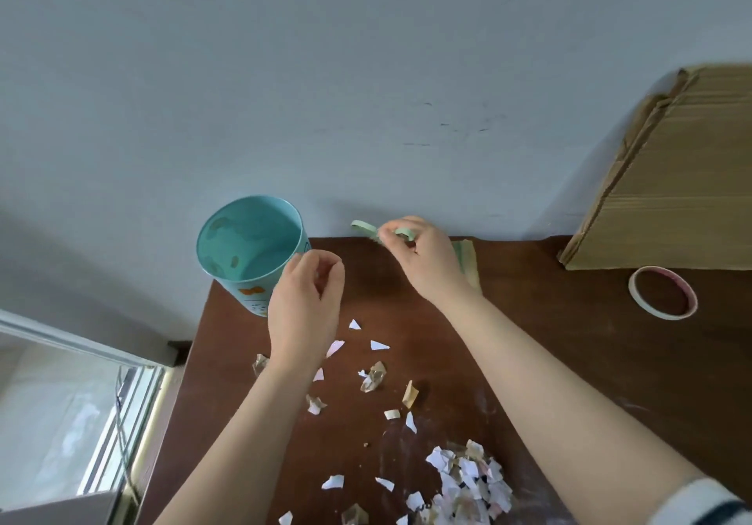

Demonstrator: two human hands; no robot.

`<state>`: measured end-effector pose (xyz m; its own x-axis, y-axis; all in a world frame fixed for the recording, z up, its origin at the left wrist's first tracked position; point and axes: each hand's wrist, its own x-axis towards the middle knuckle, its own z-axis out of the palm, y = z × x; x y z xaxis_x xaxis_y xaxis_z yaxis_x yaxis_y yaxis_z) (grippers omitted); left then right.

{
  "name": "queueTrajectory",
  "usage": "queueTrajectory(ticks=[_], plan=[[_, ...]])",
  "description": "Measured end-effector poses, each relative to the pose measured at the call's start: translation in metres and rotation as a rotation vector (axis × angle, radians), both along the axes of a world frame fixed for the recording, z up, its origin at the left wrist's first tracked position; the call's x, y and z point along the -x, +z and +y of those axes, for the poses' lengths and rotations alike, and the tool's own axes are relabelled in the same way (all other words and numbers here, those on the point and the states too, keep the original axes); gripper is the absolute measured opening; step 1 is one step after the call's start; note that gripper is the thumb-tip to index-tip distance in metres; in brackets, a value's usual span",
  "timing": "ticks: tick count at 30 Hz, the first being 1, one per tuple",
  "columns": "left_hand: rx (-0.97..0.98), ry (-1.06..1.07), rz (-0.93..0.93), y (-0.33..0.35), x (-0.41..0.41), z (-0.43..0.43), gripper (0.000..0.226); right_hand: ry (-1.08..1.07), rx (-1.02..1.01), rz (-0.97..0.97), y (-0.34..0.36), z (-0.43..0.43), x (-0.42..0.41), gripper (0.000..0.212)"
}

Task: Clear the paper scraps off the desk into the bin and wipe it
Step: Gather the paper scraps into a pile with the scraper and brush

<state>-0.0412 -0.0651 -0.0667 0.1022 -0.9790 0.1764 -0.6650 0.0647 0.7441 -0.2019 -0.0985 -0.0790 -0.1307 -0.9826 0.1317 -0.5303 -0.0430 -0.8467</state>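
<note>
Torn white, pink and tan paper scraps lie scattered over the brown desk, with a denser pile at the near edge. The teal bin stands upright at the desk's back left corner, and its inside looks empty. My left hand hovers just right of the bin with curled fingers and no scrap visible in them. My right hand is at the back edge by the wall and pinches a pale green looped strip. A green and tan piece lies partly hidden under that hand.
A folded cardboard box leans on the wall at the back right. A roll of tape lies flat in front of it. The desk's left edge drops off beside a window frame.
</note>
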Motion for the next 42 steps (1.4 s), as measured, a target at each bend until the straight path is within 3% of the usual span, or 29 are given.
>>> queueTrajectory(ticks=[3, 7, 10, 16, 21, 24, 28, 34, 38, 42], plan=[[0.079, 0.047, -0.104, 0.001, -0.020, 0.007, 0.002, 0.088, -0.069, 0.112, -0.013, -0.020, -0.009, 0.020], [0.076, 0.112, -0.197, -0.005, -0.041, 0.009, 0.027, 0.192, -0.129, 0.343, -0.029, -0.008, -0.016, 0.024], [0.062, 0.132, -0.208, -0.011, -0.047, 0.007, 0.035, 0.247, -0.116, 0.324, -0.028, 0.029, -0.024, 0.023], [0.012, 0.164, -0.202, -0.021, -0.052, -0.002, 0.027, 0.470, -0.147, 0.324, -0.016, 0.104, -0.029, 0.019], [0.071, 0.202, -0.146, -0.022, -0.051, -0.006, 0.017, 0.307, -0.058, 0.216, 0.004, 0.064, -0.023, 0.015], [0.125, 0.164, -0.128, -0.021, -0.052, -0.005, 0.016, 0.177, -0.046, 0.245, 0.001, 0.025, -0.025, 0.017], [0.162, 0.175, -0.085, -0.021, -0.058, -0.002, 0.017, 0.227, -0.142, 0.360, -0.018, 0.019, -0.032, 0.021], [0.197, 0.235, -0.041, -0.020, -0.074, -0.006, 0.017, 0.404, -0.188, 0.311, -0.019, 0.065, -0.047, 0.018], [0.218, 0.229, -0.032, -0.017, -0.076, -0.006, 0.020, 0.296, -0.085, 0.215, -0.005, 0.026, -0.049, 0.017], [0.226, 0.249, -0.025, -0.011, -0.080, -0.006, 0.032, 0.171, -0.093, 0.249, -0.011, -0.026, -0.055, 0.023]])
